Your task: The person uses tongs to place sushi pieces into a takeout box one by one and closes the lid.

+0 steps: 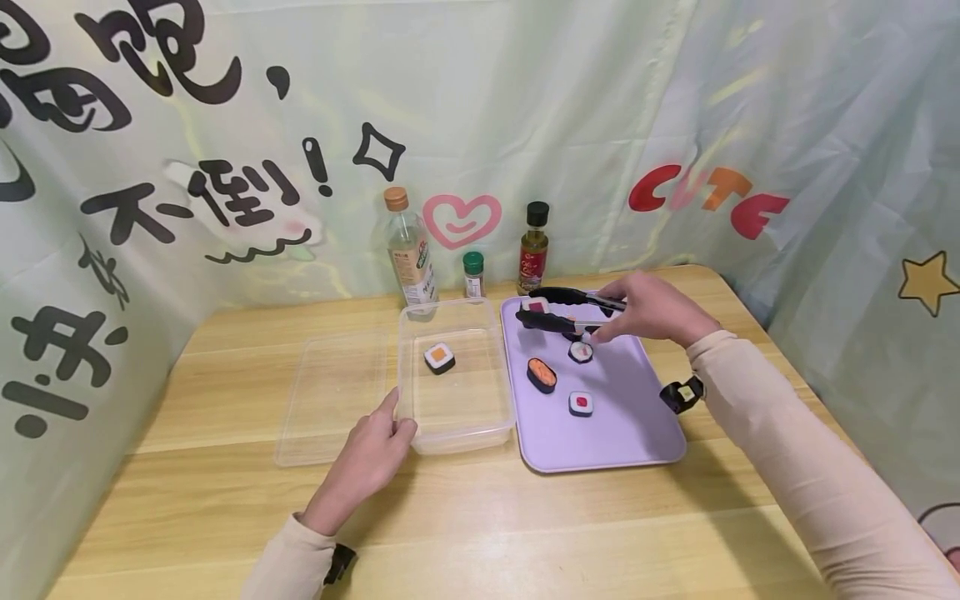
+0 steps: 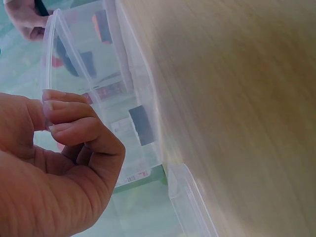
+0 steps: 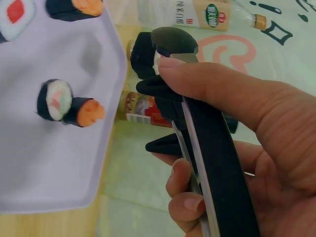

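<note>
My left hand [image 1: 375, 446] pinches the near left rim of a clear plastic box [image 1: 461, 437], fingertips curled over its edge in the left wrist view. One sushi roll [image 1: 439, 358] with an orange centre lies inside the box. My right hand [image 1: 656, 312] grips black-tipped kitchen tongs [image 1: 551, 322] over the far part of a lilac tray [image 1: 607, 446]. Between the tong tips is a dark-wrapped sushi roll [image 3: 142, 55] with a red centre. On the tray below are a white-and-pink roll [image 1: 581, 352], an orange-topped sushi [image 1: 542, 375] and a red-centred roll [image 1: 581, 404].
A clear lid [image 1: 330, 408] lies flat left of the box. Behind stand a tall bottle [image 1: 412, 258] with an orange cap, a small green-capped jar [image 1: 473, 275] and a black-capped bottle [image 1: 533, 250]. A printed curtain [image 1: 585, 100] hangs at the table's back.
</note>
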`<state>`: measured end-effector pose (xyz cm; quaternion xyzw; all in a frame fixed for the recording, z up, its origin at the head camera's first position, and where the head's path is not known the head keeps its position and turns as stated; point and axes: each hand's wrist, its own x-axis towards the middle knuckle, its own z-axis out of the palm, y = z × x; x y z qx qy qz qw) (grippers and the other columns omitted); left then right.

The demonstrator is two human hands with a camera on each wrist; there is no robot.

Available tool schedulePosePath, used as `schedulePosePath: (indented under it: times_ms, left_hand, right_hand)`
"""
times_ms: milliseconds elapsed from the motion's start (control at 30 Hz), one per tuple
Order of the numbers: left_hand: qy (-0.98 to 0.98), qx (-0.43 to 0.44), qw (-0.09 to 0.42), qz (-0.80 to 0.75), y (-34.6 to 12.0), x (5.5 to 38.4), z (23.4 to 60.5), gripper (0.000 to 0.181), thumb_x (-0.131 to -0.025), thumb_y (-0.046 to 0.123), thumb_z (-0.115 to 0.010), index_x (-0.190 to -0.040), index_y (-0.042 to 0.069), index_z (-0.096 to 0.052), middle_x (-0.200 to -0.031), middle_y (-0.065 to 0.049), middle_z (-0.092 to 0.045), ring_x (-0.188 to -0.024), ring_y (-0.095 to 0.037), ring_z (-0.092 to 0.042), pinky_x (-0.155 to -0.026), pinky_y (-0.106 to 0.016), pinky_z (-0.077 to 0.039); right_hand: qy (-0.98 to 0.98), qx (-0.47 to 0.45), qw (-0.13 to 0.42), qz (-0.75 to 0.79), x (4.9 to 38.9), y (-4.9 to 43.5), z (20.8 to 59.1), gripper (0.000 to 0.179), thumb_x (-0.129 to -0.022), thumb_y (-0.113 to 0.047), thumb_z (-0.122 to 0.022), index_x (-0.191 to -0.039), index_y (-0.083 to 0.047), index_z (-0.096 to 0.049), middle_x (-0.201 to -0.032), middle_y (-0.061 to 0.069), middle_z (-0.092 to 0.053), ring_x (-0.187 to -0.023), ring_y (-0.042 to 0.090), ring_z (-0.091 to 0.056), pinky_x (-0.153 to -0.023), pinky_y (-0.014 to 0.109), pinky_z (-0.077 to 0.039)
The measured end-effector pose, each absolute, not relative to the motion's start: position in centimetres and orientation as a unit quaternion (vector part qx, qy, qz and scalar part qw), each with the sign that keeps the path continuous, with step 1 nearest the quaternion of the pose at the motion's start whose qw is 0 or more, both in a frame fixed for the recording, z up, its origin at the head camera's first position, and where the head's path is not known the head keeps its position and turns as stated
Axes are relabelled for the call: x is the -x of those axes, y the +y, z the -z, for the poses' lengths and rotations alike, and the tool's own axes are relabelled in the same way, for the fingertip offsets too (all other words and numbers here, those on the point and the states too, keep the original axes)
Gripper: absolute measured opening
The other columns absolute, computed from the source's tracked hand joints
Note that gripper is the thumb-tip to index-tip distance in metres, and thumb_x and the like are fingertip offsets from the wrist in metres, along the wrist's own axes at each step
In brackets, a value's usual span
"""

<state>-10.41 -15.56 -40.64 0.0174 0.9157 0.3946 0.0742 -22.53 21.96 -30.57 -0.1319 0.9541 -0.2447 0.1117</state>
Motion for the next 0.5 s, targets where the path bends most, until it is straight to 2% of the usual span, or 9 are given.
schedulePosePath:
  times_ms: [200, 400, 500]
  left_hand:
    - [0.915, -0.021, 0.073, -0.395, -15.6, 10.4, 40.7, 0.063, -0.099, 0.014, -0.043, -0.156, -0.008, -0.026, -0.050, 0.006, -0.032, -0.044, -0.009, -0.024, -0.042, -0.022, -0.022]
    - [0.915, -0.021, 0.073, -0.396, -15.6, 10.4, 40.7, 0.064, -0.099, 0.014, -0.043, -0.156, -0.009, -0.026, -0.050, 0.006, -0.031, -0.045, -0.009, -0.023, -0.042, -0.022, -0.021]
    - [0.916, -0.020, 0.073, -0.394, -15.6, 10.4, 40.7, 0.063, -0.099, 0.014, -0.043, -0.155, -0.009, -0.026, -0.050, 0.006, -0.031, -0.045, -0.009, -0.024, -0.042, -0.022, -0.022]
  right_hand:
    - [0.954, 0.135, 0.102, 0.247, 22.4, 21.8, 29.2, 0.078, -0.072, -0.030, -0.091, -0.133, 0.009, -0.062, -0.130, 0.027, -0.062, -0.117, 0.040, -0.060, -0.095, 0.057, -0.049]
    - [0.955, 0.151, 0.081, 0.243, 22.3, 21.0, 27.9, 0.071, -0.071, -0.026, -0.092, -0.128, 0.006, -0.067, -0.126, 0.024, -0.066, -0.110, 0.034, -0.063, -0.087, 0.050, -0.051]
    - [0.955, 0.157, 0.081, 0.239, 22.2, 20.4, 27.3, 0.070, -0.071, -0.025, -0.092, -0.129, 0.006, -0.066, -0.127, 0.024, -0.066, -0.112, 0.033, -0.062, -0.088, 0.050, -0.051]
